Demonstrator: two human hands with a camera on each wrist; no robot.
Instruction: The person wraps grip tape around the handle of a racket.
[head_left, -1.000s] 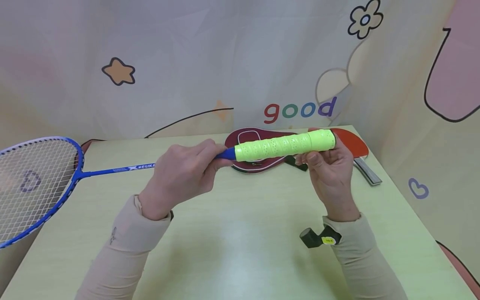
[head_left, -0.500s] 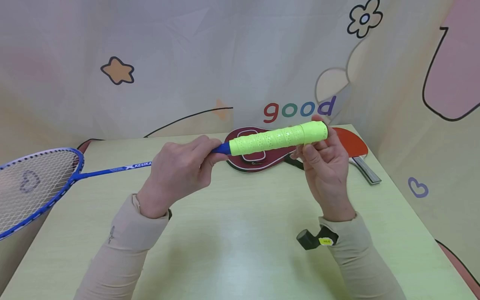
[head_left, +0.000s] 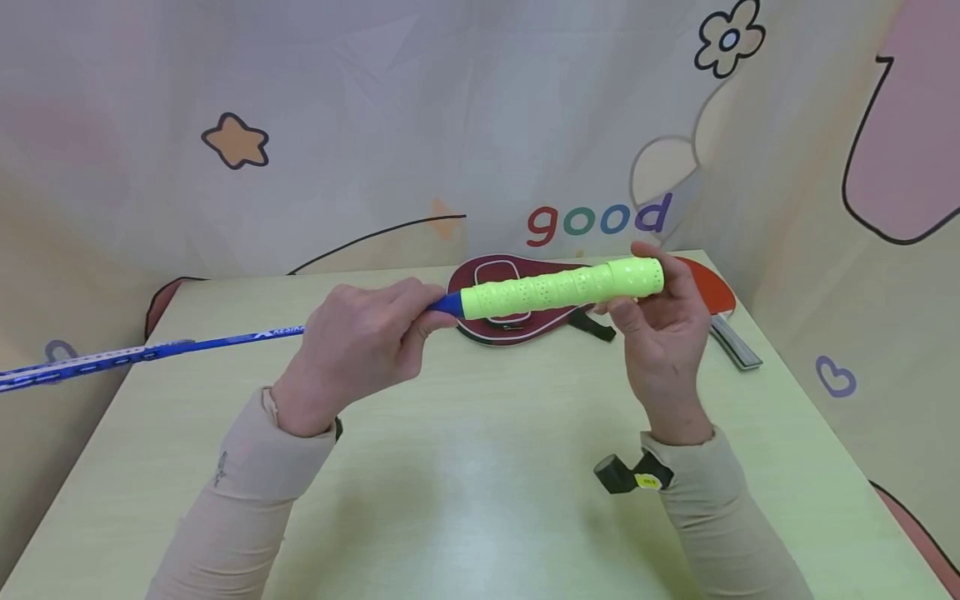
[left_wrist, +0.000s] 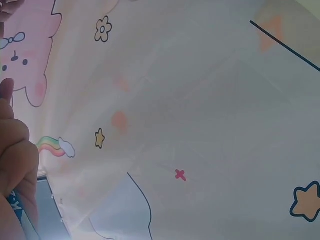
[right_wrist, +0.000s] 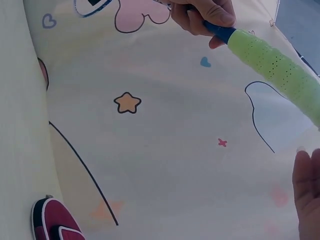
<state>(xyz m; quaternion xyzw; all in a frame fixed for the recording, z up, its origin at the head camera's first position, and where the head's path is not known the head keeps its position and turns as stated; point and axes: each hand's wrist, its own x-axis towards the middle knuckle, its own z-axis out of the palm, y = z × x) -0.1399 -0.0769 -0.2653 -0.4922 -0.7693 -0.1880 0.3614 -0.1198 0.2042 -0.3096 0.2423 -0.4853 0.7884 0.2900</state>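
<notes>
A blue badminton racket crosses the head view, its yellow-green grip [head_left: 562, 287] pointing right. The left hand [head_left: 360, 350] pinches it at the blue cone just before the grip. Its frame [head_left: 67, 367] appears nearly edge-on at the left and runs out of view. By the butt end is the right hand [head_left: 663, 358], with the thumb below and a finger extended behind the end. In the right wrist view, the visible fingers of the right hand [right_wrist: 307, 185] look straight, with a gap under the grip; contact elsewhere is hidden. The left wrist view shows the left hand [left_wrist: 17, 155] only partly.
On the pale table [head_left: 465, 467], a maroon paddle case [head_left: 480, 271] with a black strap [head_left: 592, 325] lies at the back, partly behind the grip. A red table tennis paddle [head_left: 712, 287] lies at the back right. Printed cloth [head_left: 337, 125] hangs behind the table.
The racket has turned about its long axis, its head going from showing the strings to nearly edge-on. The grip shifted slightly, and the right thumb dropped below it. The left hand barely moved.
</notes>
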